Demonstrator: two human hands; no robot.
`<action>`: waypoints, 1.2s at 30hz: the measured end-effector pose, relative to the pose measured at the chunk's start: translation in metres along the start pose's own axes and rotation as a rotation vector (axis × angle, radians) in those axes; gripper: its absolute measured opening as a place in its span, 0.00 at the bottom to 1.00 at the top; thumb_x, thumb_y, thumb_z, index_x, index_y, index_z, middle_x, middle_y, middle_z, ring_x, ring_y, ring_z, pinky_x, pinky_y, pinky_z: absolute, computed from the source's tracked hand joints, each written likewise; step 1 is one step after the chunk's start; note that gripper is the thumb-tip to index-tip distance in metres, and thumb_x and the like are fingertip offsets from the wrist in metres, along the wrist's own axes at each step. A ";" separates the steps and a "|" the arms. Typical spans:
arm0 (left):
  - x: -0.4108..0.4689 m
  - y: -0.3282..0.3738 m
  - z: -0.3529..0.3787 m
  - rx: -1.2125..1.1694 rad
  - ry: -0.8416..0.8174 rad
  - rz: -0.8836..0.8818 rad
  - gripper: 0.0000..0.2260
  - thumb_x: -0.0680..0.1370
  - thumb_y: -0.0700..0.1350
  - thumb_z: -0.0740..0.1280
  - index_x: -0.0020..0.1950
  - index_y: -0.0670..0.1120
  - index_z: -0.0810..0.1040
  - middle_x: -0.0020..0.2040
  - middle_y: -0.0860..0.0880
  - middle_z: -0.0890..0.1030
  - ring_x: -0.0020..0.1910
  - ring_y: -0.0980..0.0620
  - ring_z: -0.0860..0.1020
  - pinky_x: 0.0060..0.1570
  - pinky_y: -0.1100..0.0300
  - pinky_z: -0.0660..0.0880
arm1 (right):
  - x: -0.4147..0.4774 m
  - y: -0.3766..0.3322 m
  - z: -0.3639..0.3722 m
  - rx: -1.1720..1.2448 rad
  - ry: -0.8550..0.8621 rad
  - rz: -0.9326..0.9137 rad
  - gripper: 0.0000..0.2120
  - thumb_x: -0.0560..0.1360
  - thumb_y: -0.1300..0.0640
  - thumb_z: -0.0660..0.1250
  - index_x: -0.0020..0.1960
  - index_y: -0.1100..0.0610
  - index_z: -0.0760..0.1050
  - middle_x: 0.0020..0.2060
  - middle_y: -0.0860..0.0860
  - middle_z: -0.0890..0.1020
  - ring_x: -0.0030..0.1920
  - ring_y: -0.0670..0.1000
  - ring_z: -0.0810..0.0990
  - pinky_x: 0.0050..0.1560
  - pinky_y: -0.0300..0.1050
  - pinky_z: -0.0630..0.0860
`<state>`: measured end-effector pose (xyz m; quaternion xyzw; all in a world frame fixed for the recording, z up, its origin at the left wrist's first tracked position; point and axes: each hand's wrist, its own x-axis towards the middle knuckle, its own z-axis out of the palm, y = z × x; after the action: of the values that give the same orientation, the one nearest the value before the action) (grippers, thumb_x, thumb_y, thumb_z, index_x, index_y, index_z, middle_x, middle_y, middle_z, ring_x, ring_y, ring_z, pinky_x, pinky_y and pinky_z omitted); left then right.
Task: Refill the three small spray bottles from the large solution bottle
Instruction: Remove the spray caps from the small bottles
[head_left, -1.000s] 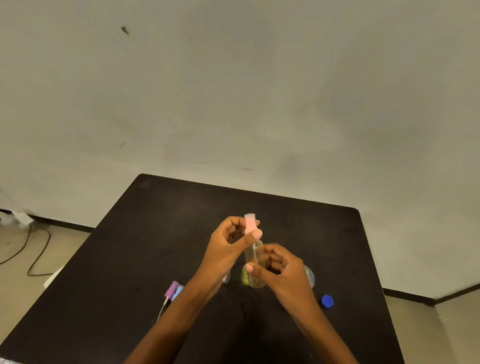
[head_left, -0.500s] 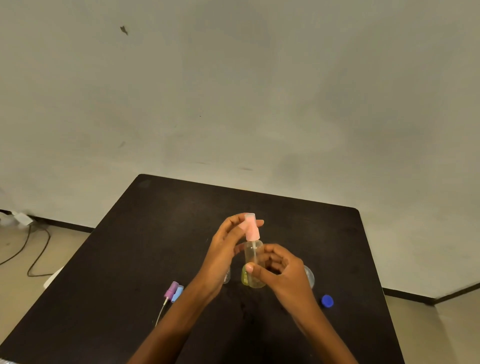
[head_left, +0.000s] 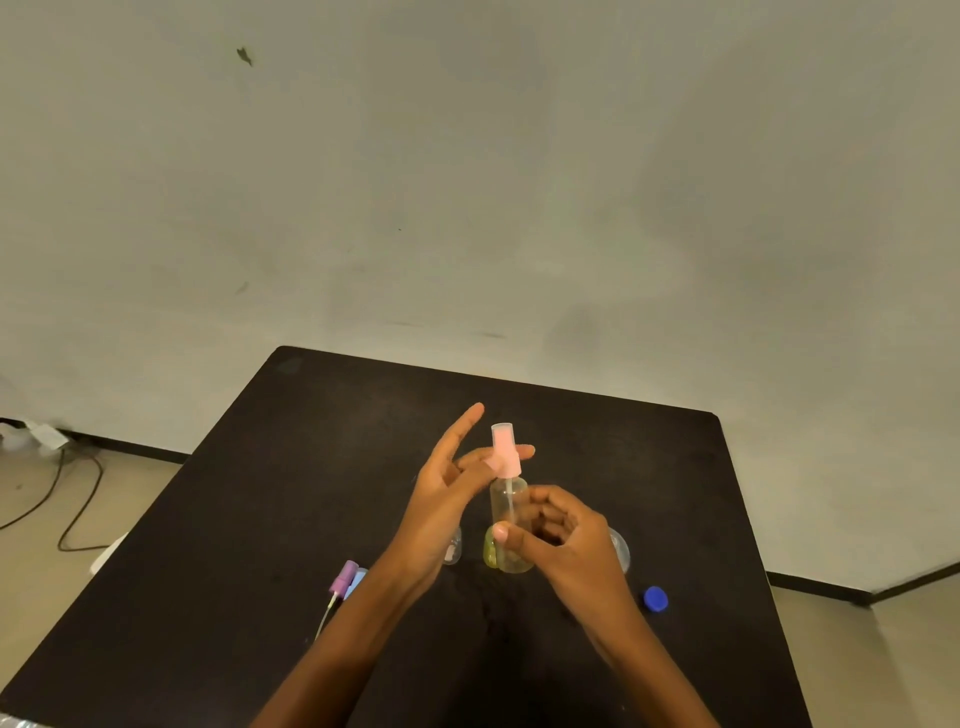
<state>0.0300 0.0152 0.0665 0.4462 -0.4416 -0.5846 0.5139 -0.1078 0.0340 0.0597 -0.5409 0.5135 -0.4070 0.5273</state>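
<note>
Here our right hand (head_left: 566, 540) grips the clear pink-capped spray bottle (head_left: 506, 499); our left hand (head_left: 441, 499), fingers straight, touches its cap (head_left: 504, 452).

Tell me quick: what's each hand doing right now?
Left hand: open, fingers straight beside the pink cap.
Right hand: closed round the bottle.

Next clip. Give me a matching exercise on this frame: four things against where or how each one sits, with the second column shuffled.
Things:
1. pink spray head
2. purple spray head
3. blue cap
4. right hand

Places or states:
A. lying on the table, right side
B. grips the clear spray bottle
C. lying on the table, left side
D. sitting on top of the held bottle

Pairs: 1-D, 2-C, 3-A, 4-B
</note>
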 end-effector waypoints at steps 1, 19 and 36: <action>0.000 0.000 0.000 0.010 0.003 0.006 0.27 0.72 0.46 0.67 0.69 0.55 0.64 0.52 0.46 0.84 0.55 0.53 0.81 0.60 0.59 0.75 | 0.001 0.000 0.000 -0.001 0.002 0.000 0.13 0.65 0.58 0.75 0.47 0.50 0.76 0.41 0.46 0.83 0.44 0.41 0.81 0.43 0.33 0.76; 0.003 0.002 -0.003 0.061 0.041 -0.038 0.33 0.66 0.48 0.70 0.71 0.53 0.65 0.50 0.47 0.82 0.51 0.53 0.81 0.57 0.56 0.77 | 0.000 0.000 0.001 -0.015 -0.019 0.005 0.12 0.66 0.59 0.74 0.46 0.49 0.75 0.41 0.46 0.82 0.44 0.40 0.80 0.41 0.32 0.76; 0.003 0.003 -0.006 -0.059 -0.008 -0.054 0.24 0.71 0.48 0.63 0.67 0.55 0.67 0.51 0.46 0.85 0.55 0.52 0.81 0.62 0.53 0.73 | 0.000 0.003 0.003 0.010 -0.012 -0.010 0.13 0.66 0.59 0.74 0.47 0.51 0.76 0.40 0.47 0.83 0.43 0.42 0.81 0.42 0.34 0.77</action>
<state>0.0363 0.0120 0.0683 0.4403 -0.4139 -0.6129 0.5091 -0.1050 0.0347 0.0564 -0.5432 0.5058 -0.4088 0.5310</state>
